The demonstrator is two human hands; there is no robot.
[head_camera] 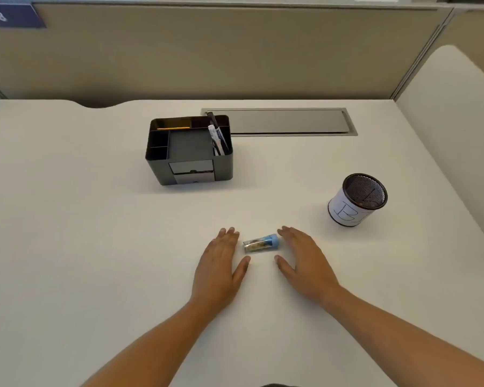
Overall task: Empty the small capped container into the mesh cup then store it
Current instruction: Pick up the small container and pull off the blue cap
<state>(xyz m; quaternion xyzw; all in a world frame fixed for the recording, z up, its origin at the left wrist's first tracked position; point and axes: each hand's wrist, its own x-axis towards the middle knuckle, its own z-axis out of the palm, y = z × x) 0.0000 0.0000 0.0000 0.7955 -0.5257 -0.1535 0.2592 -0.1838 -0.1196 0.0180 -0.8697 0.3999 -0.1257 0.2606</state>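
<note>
White desk (95, 247) — left hand (221, 263) and right hand (305, 261) lie flat, empty, flanking the capped vial (260, 243); next, grasp and uncap it — cup (358, 201) waits centre right.

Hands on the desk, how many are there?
2. The left hand lies flat just left of the small capped container; the right hand lies flat just right of it. Neither holds anything.

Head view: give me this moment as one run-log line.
capped container: on its side, cap on | left hand, right hand: flat, flanking it | mesh cup: upright, far right | pour: not started
</note>
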